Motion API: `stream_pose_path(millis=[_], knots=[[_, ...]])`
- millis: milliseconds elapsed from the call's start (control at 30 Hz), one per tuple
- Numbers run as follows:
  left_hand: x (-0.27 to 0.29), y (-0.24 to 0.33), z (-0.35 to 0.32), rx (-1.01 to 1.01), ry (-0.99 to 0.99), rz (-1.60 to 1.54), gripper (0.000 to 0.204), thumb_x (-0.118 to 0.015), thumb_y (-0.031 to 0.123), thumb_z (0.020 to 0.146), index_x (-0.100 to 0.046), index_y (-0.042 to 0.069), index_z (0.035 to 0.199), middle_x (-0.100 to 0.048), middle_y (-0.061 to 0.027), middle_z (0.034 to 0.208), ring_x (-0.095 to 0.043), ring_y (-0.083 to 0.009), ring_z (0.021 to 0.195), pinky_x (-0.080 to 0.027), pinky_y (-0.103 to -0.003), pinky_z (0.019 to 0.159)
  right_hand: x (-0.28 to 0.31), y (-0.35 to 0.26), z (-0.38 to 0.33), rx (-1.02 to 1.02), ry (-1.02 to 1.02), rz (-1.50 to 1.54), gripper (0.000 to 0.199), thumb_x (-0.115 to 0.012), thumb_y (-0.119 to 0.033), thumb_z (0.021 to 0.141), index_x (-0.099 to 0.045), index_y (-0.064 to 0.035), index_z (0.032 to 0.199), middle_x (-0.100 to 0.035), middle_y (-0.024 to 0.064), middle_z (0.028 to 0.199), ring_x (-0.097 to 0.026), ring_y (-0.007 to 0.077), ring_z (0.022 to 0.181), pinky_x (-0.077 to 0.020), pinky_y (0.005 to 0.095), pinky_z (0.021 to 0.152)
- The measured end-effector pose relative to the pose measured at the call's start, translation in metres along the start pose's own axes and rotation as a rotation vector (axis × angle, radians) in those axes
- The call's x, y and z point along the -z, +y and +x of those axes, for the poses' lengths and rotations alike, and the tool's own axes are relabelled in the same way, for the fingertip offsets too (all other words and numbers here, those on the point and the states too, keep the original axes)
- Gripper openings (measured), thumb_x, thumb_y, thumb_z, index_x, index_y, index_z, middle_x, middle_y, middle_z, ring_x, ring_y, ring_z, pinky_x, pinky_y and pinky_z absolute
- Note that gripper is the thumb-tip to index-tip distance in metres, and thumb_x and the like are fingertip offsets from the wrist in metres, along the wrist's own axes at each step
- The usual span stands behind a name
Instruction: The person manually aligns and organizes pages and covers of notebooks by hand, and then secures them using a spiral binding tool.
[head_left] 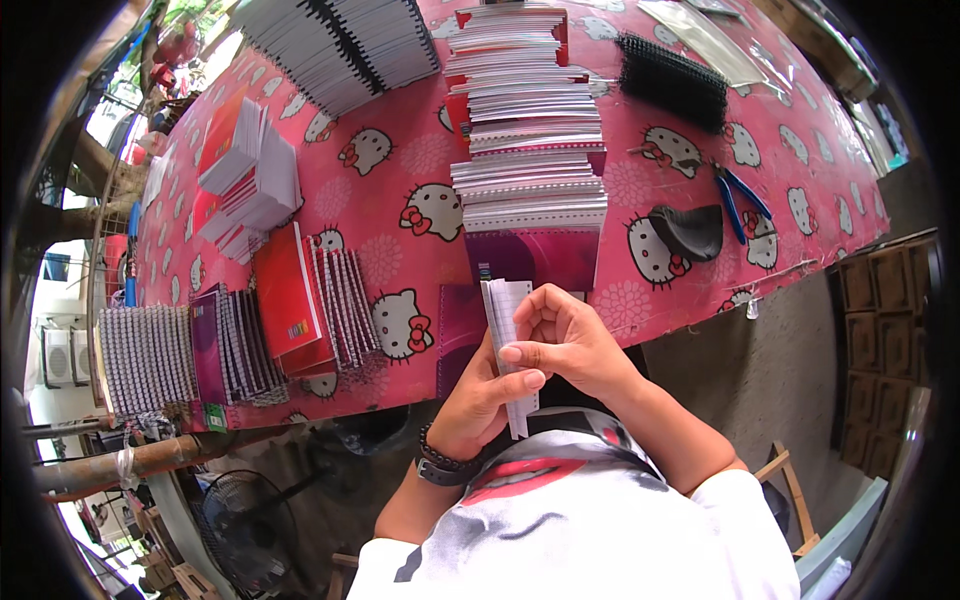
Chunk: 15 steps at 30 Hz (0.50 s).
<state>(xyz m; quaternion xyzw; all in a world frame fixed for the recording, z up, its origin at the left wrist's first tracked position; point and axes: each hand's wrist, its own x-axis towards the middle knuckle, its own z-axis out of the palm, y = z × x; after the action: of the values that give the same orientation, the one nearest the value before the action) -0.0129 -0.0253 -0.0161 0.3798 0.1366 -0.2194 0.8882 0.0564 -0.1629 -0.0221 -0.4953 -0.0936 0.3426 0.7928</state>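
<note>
Close to my body, at the table's near edge, I hold a thin stack of white ruled sheets (508, 310) with punched holes along one side. The sheets stand edge-up and fan slightly at the top. My left hand (482, 400) grips them low on the left, thumb across the front. On the other side my right hand (570, 345) has its fingers curled at the sheets, its thumb pressed on their face. Just beyond lies a purple cover (460, 310), partly hidden by my hands. A long row of punched paper blocks (535, 190) with purple and red covers stretches away behind it.
Spiral-bound notebooks (150, 350) and red-covered ones (290, 290) stand at the left. Behind them are paper stacks (265, 180) and larger blocks (340, 50). To the right lie blue-handled pliers (738, 200), a black curved piece (688, 232) and black binding coils (672, 85). A fan (248, 525) stands below left.
</note>
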Motion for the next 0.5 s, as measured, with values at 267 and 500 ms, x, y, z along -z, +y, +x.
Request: stream_pose_path(millis=[267, 500], knots=[[-0.012, 0.001, -0.003, -0.082, 0.044, 0.01, 0.055, -0.065, 0.016, 0.076, -0.04, -0.004, 0.121, -0.052, -0.0085, 0.105, -0.054, -0.0157, 0.099, -0.045, -0.03, 0.085, -0.001, -0.003, -0.004, -0.002, 0.02, -0.086, 0.03, -0.072, -0.009, 0.077, -0.048, -0.0034, 0.094, -0.054, 0.0009, 0.079, -0.053, 0.004, 0.071, -0.0429, 0.0167, 0.058], [-0.003, -0.002, -0.008, -0.01, 0.07, -0.077, 0.056, -0.059, 0.012, 0.074, -0.039, -0.002, 0.124, -0.051, -0.0086, 0.106, -0.055, -0.0167, 0.097, -0.046, -0.03, 0.084, -0.004, -0.01, -0.009, -0.034, 0.056, -0.116, 0.025, -0.071, -0.006, 0.077, -0.051, -0.0015, 0.092, -0.056, 0.0019, 0.079, -0.056, 0.0048, 0.07, -0.0463, 0.0178, 0.057]])
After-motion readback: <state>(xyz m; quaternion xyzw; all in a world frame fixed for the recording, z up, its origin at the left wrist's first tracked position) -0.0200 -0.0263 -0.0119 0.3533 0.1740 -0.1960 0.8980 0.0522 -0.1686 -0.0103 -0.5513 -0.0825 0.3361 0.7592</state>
